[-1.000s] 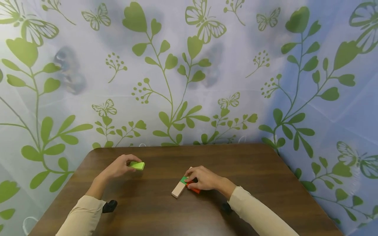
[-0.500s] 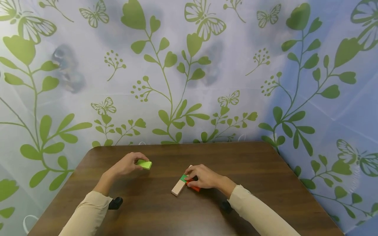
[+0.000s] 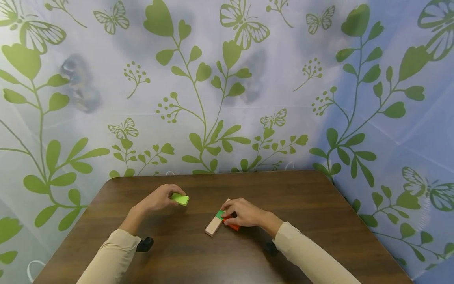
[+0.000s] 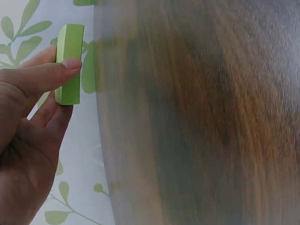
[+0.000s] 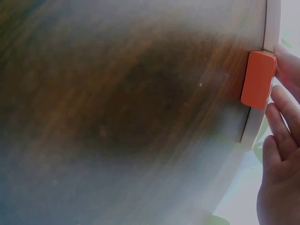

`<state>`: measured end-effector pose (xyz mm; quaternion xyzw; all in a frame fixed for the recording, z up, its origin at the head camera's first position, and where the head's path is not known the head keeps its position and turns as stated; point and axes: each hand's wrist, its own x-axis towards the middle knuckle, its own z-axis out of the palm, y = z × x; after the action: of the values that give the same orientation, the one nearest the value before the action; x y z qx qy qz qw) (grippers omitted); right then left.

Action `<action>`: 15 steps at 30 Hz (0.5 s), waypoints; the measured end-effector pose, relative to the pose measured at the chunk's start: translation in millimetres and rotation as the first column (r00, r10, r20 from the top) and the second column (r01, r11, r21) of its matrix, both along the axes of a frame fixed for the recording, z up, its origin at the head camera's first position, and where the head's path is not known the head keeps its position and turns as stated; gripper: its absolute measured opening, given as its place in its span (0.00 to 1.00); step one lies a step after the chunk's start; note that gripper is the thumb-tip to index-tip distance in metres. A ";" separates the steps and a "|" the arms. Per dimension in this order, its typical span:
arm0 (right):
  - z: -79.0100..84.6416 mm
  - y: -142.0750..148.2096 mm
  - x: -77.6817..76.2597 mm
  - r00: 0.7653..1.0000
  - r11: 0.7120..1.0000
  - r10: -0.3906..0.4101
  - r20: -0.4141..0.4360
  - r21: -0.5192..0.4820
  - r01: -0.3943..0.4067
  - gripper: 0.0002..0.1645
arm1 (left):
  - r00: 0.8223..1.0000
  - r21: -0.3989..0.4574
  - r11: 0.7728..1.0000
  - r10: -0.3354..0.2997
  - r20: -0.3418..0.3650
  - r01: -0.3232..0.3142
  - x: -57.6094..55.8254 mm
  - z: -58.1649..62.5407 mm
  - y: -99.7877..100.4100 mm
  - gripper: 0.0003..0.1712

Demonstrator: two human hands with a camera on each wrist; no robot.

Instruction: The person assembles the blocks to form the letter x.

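My left hand (image 3: 163, 198) pinches a lime-green block (image 3: 180, 198) between thumb and fingers, raised above the table. In the left wrist view, the thumb lies across the lime block (image 4: 70, 65). On the table, a pale wooden block (image 3: 213, 226) lies slantwise against a green block (image 3: 220, 214). A red block (image 3: 232, 223) juts out beside the green one. Over these blocks, my right hand (image 3: 244, 213) has its fingers curled, gripping the red block and partly covering the group. Another pale end (image 3: 228, 201) shows beyond the fingers. The right wrist view shows the red block (image 5: 258, 79) near the fingers.
The brown wooden table (image 3: 283, 193) has rounded far corners. A curtain (image 3: 220, 98) with green leaves and butterflies hangs behind it and along the right. Black wrist-camera pieces (image 3: 144, 244) show below the sleeves.
My left hand has moved right with the lime-green block, closer to the blocks on the table. My right hand and the grouped blocks have stayed in place.
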<state>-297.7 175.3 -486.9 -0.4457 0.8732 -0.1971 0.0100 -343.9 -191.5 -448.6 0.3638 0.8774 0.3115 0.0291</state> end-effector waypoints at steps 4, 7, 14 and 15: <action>0.4 0.0 0.5 1.000 1.000 -0.001 0.012 -0.011 0.001 0.19 | 1.000 0.009 1.000 -0.017 -0.004 0.017 1.3 -2.1 7.4 0.21; 0.5 0.0 0.9 1.000 1.000 0.002 0.013 -0.014 -0.002 0.19 | 1.000 0.016 1.000 -0.027 0.000 0.027 2.3 -3.8 13.4 0.20; 1.0 -1.0 0.5 1.000 1.000 0.001 0.012 -0.003 -0.001 0.19 | 0.998 0.020 0.998 -0.058 0.037 0.057 3.2 -5.6 24.2 0.20; 1.4 -1.3 0.4 1.000 1.000 -0.001 0.018 -0.003 0.001 0.19 | 0.997 0.019 0.998 -0.060 0.039 0.059 2.9 -5.6 25.1 0.20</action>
<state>-297.3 173.9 -485.5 -0.4434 0.8730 -0.2024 0.0173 -340.9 -166.4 -454.2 0.3838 0.8626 0.3254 0.0522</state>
